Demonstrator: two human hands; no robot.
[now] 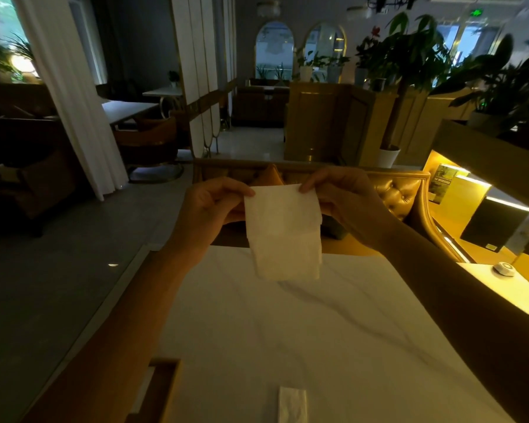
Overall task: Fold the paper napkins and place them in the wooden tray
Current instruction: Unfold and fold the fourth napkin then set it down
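A white paper napkin is held up above the bench, pinched at its top corners by the left hand and right hand (arms outstretched); each grip is closed on it. The wooden tray lies below-left of the napkin.

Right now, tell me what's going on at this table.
A person holds a white paper napkin up in the air by its top corners, left hand and right hand pinching one each. It hangs above the white table. A folded napkin lies near the front edge, and the wooden tray sits at lower left.
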